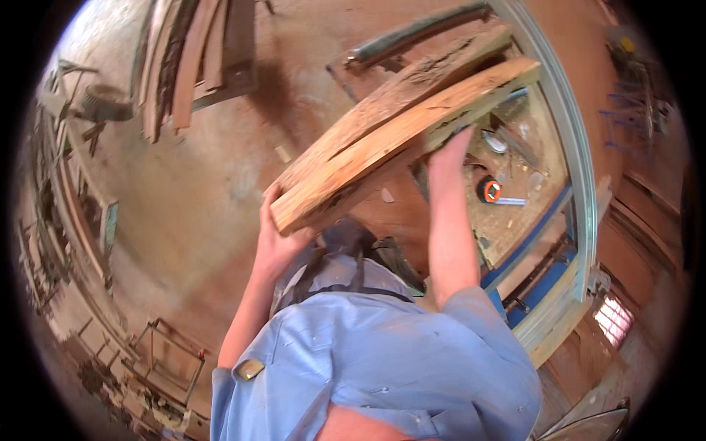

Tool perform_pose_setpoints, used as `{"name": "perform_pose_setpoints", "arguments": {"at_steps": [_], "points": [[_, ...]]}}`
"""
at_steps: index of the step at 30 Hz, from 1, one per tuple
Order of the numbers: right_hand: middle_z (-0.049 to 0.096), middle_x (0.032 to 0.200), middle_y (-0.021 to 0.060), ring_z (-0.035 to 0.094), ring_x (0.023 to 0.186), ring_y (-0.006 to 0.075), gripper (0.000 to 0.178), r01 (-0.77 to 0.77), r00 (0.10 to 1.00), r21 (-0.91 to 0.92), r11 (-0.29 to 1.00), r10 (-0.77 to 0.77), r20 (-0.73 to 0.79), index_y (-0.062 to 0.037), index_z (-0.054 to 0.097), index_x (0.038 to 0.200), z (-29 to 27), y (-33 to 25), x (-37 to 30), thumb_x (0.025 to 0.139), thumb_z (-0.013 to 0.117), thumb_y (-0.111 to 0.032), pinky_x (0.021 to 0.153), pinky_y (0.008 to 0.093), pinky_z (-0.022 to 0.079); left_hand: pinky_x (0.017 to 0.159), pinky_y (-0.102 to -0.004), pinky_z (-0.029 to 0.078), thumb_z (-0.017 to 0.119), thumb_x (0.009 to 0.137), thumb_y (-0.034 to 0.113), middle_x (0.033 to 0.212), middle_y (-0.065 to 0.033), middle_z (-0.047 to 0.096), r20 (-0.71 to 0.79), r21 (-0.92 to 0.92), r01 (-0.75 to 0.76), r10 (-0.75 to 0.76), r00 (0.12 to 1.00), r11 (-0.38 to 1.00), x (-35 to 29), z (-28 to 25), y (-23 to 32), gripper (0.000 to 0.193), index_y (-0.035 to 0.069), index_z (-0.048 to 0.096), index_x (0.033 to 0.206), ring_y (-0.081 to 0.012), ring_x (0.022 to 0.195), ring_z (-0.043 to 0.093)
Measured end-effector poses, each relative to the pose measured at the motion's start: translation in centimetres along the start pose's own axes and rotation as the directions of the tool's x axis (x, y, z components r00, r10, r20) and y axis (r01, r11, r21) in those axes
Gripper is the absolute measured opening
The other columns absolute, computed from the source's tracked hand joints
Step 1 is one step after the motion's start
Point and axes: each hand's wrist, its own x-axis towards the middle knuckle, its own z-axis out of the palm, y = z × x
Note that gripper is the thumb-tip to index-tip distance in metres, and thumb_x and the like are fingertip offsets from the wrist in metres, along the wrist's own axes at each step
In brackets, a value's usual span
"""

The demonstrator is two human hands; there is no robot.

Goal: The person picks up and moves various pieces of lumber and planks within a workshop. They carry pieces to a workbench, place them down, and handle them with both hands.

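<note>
A long, thick wooden beam [412, 117] slants from in front of my waist up to the far right. Its face is pale and freshly cut along the near side, and rough and brown along the far side. A dark split runs lengthwise, and I cannot tell whether it is one piece or two laid together. Around the near left end, my left hand [283, 239] is closed, its thumb and fingers on the wood. My right hand [450, 151] grips the beam's underside farther along, its fingers mostly hidden beneath the wood.
A workbench [548, 250] with a metal edge rail stands to the right, carrying an orange-and-black tape measure [489, 189]. Beyond the beam lies a metal roller [412, 35]. Boards [195, 59] are stacked at the far left, and more timber [77, 198] lines the left side.
</note>
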Motion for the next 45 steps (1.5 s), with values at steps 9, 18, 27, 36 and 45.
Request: {"name": "perform_pose_setpoints", "arguments": {"at_steps": [9, 18, 27, 36, 45], "points": [[0.038, 0.15, 0.0147, 0.043, 0.132, 0.0324, 0.084, -0.189, 0.975, 0.066, 0.98, 0.196, -0.107, -0.0106, 0.035, 0.148, -1.2, -0.2, -0.7, 0.091, 0.039, -0.072, 0.109, 0.048, 0.039, 0.114, -0.0425, 0.027, 0.084, 0.063, 0.05, 0.145, -0.0179, 0.032, 0.047, 0.274, -0.13, 0.121, 0.992, 0.953, -1.3, 0.0, -3.4, 0.118, -0.002, 0.02, 0.148, -0.0302, 0.137, 0.033], [0.046, 0.142, 0.0168, 0.051, 0.124, 0.0345, 0.09, -0.28, 0.955, 0.058, 0.958, 0.284, -0.08, -0.0105, 0.042, 0.144, -1.1, -1.0, -1.2, 0.086, 0.039, -0.079, 0.098, 0.053, 0.048, 0.113, -0.0437, 0.027, 0.078, 0.06, 0.015, 0.138, -0.02, 0.029, 0.037, 0.324, -0.197, 0.196, 0.98, 0.925, -2.1, 0.6, -4.3, 0.099, 0.002, 0.024, 0.143, -0.0345, 0.132, 0.035], [0.062, 0.093, 0.0098, 0.061, 0.083, 0.0268, 0.051, -0.343, 0.919, 0.399, 0.851, 0.215, 0.332, -0.01, 0.061, 0.107, -3.9, -0.6, -0.4, 0.09, 0.052, -0.057, 0.075, 0.0454, 0.053, 0.111, -0.052, 0.029, 0.08, 0.06, 0.011, 0.144, -0.0265, 0.025, 0.097, 0.518, -0.413, 0.428, 0.899, 0.749, -2.7, 1.7, -5.6, 0.09, 0.013, 0.033, 0.137, -0.045, 0.135, 0.03], [0.061, 0.091, 0.0079, 0.059, 0.082, 0.0244, 0.034, -0.424, 0.792, 0.556, 0.715, -0.005, 0.61, -0.0063, 0.061, 0.109, -6.5, 1.6, -0.2, 0.095, 0.054, -0.036, 0.076, 0.0413, 0.05, 0.108, -0.0618, 0.03, 0.09, 0.056, 0.018, 0.144, -0.0323, 0.023, 0.16, 0.566, -0.574, 0.604, 0.781, 0.592, -1.8, 2.1, -5.7, 0.086, 0.016, 0.038, 0.125, -0.0524, 0.136, 0.028], [0.057, 0.092, 0.0061, 0.053, 0.081, 0.0214, 0.033, -0.45, 0.741, 0.543, 0.71, -0.043, 0.67, -0.0072, 0.059, 0.114, -6.7, 1.5, -0.2, 0.097, 0.049, -0.033, 0.077, 0.038, 0.046, 0.109, -0.0632, 0.028, 0.091, 0.06, 0.026, 0.149, -0.0325, 0.016, 0.216, 0.573, -0.623, 0.636, 0.741, 0.532, -1.5, 1.6, -6.2, 0.098, 0.019, 0.033, 0.139, -0.053, 0.139, 0.022]]}}
